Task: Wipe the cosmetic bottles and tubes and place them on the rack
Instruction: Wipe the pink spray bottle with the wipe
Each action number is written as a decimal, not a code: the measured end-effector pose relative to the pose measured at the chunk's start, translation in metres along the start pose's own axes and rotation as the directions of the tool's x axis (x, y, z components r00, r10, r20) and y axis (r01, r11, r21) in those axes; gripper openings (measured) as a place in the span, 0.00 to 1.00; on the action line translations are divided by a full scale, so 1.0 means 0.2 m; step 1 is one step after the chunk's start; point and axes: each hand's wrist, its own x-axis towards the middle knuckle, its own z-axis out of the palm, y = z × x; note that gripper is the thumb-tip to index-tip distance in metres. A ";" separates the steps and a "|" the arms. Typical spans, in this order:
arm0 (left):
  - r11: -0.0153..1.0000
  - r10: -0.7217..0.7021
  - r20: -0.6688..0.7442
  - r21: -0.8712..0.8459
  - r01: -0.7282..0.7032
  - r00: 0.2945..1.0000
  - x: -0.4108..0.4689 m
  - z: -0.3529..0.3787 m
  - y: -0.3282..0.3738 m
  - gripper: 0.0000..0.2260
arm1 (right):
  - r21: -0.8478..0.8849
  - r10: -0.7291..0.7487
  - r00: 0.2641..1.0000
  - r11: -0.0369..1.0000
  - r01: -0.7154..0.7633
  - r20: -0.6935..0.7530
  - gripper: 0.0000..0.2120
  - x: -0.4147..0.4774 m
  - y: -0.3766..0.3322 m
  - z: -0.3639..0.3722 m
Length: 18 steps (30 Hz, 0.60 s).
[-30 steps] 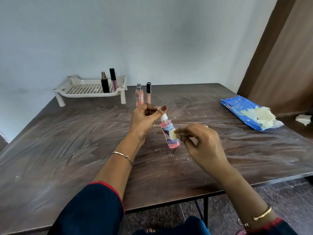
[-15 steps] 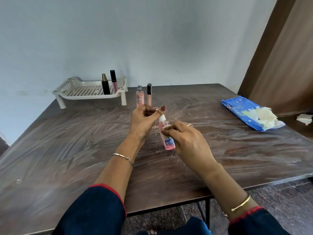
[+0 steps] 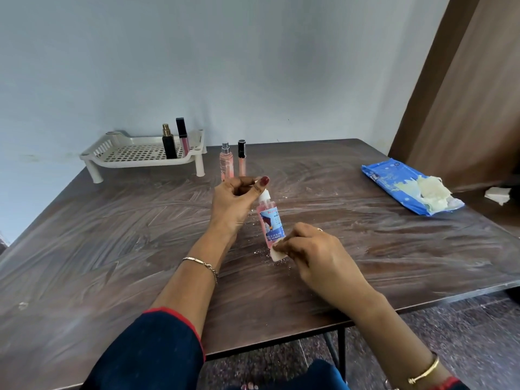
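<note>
Holding the pink bottle (image 3: 271, 220) over the middle of the worktop (image 3: 112, 249) right now, tilted, white cap pointing up and away from me. My left hand (image 3: 239, 204) pinches that cap between thumb and fingers, so it's clamped on the top end. My right hand (image 3: 318, 254) has its fingers curled around a small folded wipe (image 3: 277, 253), pressing it against the bottom end of the bottle, just under the blue and white label. Can't tell if the base actually touches the worktop or sits a bit above it.

The white slotted rack (image 3: 112, 159) sits at the far left corner of the worktop, close to the wall. Two things stand at its right end: a black bottle (image 3: 169, 146) with a gold top, and a lip gloss tube (image 3: 183, 136) with a black cap just beside it. Just right of the rack, on the worktop itself near the far edge, a pink spray bottle (image 3: 226, 161) and a second gloss tube (image 3: 241, 159) stand upright side by side, right behind my left hand.

Over by the right edge lies the blue wipes pack (image 3: 394, 187), with some crumpled used wipes (image 3: 430, 190) piled on its near end. Little white crumbs (image 3: 264, 253) are scattered under the bottle, and the whole worktop looks streaky.
</note>
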 end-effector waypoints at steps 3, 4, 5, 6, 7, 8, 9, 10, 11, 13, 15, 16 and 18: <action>1.000 -0.023 0.023 -0.007 0.023 0.999 0.00 0.00 0.01 0.11 | 0.123 0.108 0.989 0.988 -0.096 -0.096 0.13 0.02 0.02 -0.03; 0.999 -0.033 0.030 -0.010 0.033 0.999 0.00 0.00 0.01 0.11 | 0.155 0.150 0.977 0.980 -0.126 -0.149 0.13 0.04 0.02 -0.05; 0.999 -0.042 0.035 -0.014 0.042 0.999 0.00 0.00 0.01 0.11 | 0.180 0.185 0.962 0.972 -0.149 -0.202 0.13 0.07 0.03 -0.06; 0.999 -0.049 0.040 -0.018 0.050 0.998 0.00 0.00 0.02 0.10 | 0.200 0.211 0.946 0.966 -0.163 -0.246 0.13 0.10 0.03 -0.08; 0.998 -0.051 0.047 -0.022 0.052 0.998 0.00 0.00 0.02 0.10 | 0.217 0.230 0.934 0.961 -0.173 -0.274 0.12 0.13 0.03 -0.09; 0.998 -0.048 0.058 -0.027 0.050 0.997 -0.01 -0.01 0.03 0.09 | 0.234 0.243 0.928 0.956 -0.179 -0.282 0.12 0.16 0.04 -0.09; 0.999 -0.042 0.070 -0.032 0.044 0.997 -0.01 -0.01 0.03 0.08 | 0.246 0.251 0.929 0.951 -0.186 -0.271 0.11 0.19 0.04 -0.09; 0.998 -0.038 0.082 -0.036 0.041 0.996 -0.01 -0.01 0.03 0.07 | 0.250 0.252 0.935 0.950 -0.189 -0.250 0.10 0.21 0.03 -0.09; 0.998 -0.035 0.093 -0.041 0.039 0.995 -0.01 -0.01 0.03 0.06 | 0.243 0.246 0.942 0.951 -0.189 -0.229 0.09 0.23 0.03 -0.08; 0.998 -0.029 0.108 -0.048 0.034 0.994 -0.01 -0.01 0.04 0.05 | 0.201 0.220 0.957 0.963 -0.182 -0.190 0.09 0.25 0.01 -0.05; 0.998 -0.021 0.102 -0.053 0.026 0.995 -0.01 -0.01 0.04 0.06 | 0.114 0.170 0.969 0.982 -0.151 -0.178 0.08 0.25 -0.02 -0.03; 0.998 -0.019 0.095 -0.056 0.024 0.995 -0.01 -0.01 0.04 0.07 | 0.050 0.129 0.974 0.991 -0.121 -0.188 0.07 0.25 -0.03 -0.02; 0.998 -0.018 0.082 -0.053 0.022 0.996 -0.01 -0.01 0.03 0.09 | -0.102 0.038 0.979 0.993 -0.059 -0.200 0.03 0.25 -0.05 -0.02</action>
